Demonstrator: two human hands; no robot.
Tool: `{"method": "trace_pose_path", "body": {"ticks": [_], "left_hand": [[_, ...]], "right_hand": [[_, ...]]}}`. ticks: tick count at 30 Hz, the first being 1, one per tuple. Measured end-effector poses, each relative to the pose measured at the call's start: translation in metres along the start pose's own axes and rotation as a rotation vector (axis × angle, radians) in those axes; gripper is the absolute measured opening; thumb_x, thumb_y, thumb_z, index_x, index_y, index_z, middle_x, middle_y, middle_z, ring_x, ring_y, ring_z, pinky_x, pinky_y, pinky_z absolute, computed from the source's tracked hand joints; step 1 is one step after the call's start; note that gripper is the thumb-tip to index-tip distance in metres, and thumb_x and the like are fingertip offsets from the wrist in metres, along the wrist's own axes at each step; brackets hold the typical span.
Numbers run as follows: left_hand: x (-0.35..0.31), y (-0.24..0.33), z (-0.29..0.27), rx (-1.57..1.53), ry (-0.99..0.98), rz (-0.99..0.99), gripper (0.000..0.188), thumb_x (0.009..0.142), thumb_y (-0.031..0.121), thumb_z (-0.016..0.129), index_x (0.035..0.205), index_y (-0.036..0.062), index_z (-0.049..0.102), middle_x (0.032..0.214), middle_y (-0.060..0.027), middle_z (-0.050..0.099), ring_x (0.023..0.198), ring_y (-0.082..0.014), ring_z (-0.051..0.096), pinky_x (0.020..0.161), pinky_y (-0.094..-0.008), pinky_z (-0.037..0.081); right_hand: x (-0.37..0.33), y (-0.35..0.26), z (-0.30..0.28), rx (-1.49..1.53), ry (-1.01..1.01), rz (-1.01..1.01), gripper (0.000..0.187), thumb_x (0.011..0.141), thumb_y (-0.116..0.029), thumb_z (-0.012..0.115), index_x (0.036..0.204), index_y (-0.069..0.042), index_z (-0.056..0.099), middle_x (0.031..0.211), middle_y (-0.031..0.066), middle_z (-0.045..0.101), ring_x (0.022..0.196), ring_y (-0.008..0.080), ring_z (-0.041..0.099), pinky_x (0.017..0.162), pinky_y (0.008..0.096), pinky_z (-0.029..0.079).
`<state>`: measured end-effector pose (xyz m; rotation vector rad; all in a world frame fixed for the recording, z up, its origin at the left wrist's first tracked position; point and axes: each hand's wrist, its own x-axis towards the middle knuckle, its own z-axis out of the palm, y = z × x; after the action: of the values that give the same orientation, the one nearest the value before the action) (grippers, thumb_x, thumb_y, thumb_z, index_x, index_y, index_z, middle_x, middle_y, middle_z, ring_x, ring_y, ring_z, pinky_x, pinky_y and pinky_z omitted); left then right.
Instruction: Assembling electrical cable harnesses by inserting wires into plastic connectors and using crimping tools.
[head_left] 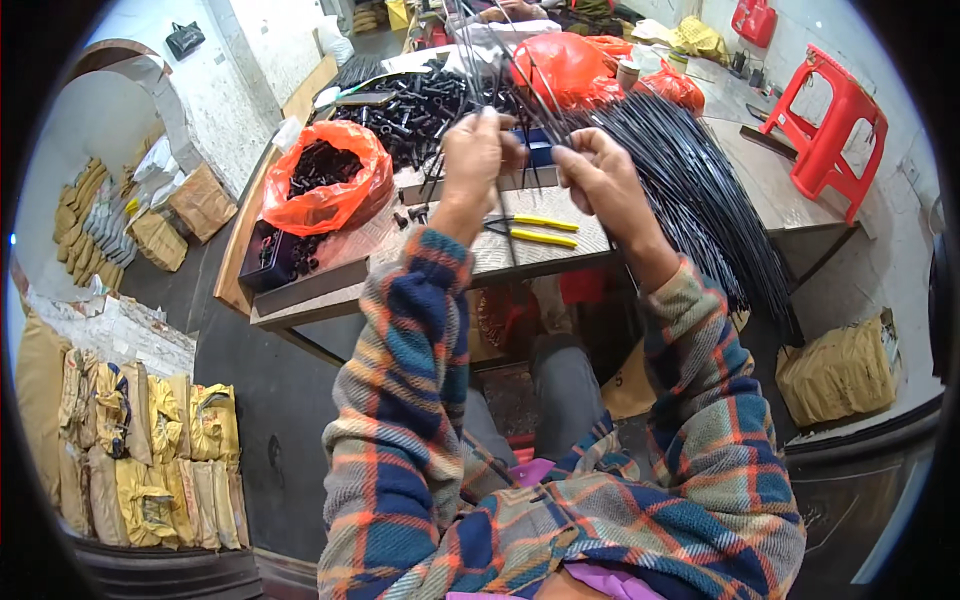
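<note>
Both of my hands are raised over the near edge of the worktable [590, 232]. My left hand [474, 165] is closed around a few thin black rods [507, 222], which stick up above the fist and hang below it. Thumb and fingers of my right hand [604, 185] pinch the lower part of other thin black rods [546, 92] slanting up and left. The rods cross above the hands, and their exact number is unclear. Yellow-handled pliers [540, 238] lie on the table below and between my hands.
An orange-red bag [345, 208] of black parts stands left, beside a heap of small black fittings [425, 115]. A big bundle of black rods [690, 185] overhangs the table on the right. Red bags [565, 70] and a red stool [825, 130] are farther back. Wrapped packages [840, 370] surround the table.
</note>
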<state>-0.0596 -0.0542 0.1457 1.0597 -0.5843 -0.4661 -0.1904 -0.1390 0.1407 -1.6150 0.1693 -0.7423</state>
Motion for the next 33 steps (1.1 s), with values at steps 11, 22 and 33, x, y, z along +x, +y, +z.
{"method": "trace_pose_path", "body": {"ticks": [11,22,33], "left_hand": [[-0.008,-0.011,0.008,-0.454,-0.035,-0.036,0.015,0.091,0.016,0.048,0.091,0.0017,0.049,0.081,-0.0159,0.063,0.069,-0.0249,0.064,0.061,-0.0361,0.056],[-0.006,-0.007,-0.017,-0.132,-0.031,-0.005,0.015,0.088,0.015,0.054,0.092,0.0007,0.056,0.074,-0.0112,0.063,0.053,-0.0117,0.056,0.043,-0.0200,0.043],[-0.001,0.002,-0.011,-0.316,-0.186,-0.042,0.029,0.092,0.024,0.047,0.105,-0.0019,0.053,0.069,-0.0076,0.060,0.052,-0.0075,0.046,0.045,-0.0205,0.036]], "right_hand": [[-0.047,0.050,0.033,-0.050,0.142,-0.199,0.013,0.086,-0.013,0.057,0.086,0.000,0.054,0.069,-0.0027,0.052,0.050,-0.0001,0.040,0.043,0.0171,0.031],[-0.018,0.011,0.004,-0.243,0.341,-0.233,0.011,0.086,-0.012,0.054,0.079,-0.003,0.055,0.062,-0.0006,0.053,0.046,0.0012,0.042,0.040,0.0170,0.032],[0.007,-0.030,-0.037,-0.138,0.421,-0.234,0.015,0.086,-0.016,0.055,0.080,-0.003,0.056,0.061,-0.0006,0.052,0.043,0.0019,0.040,0.037,0.0171,0.029]]}}
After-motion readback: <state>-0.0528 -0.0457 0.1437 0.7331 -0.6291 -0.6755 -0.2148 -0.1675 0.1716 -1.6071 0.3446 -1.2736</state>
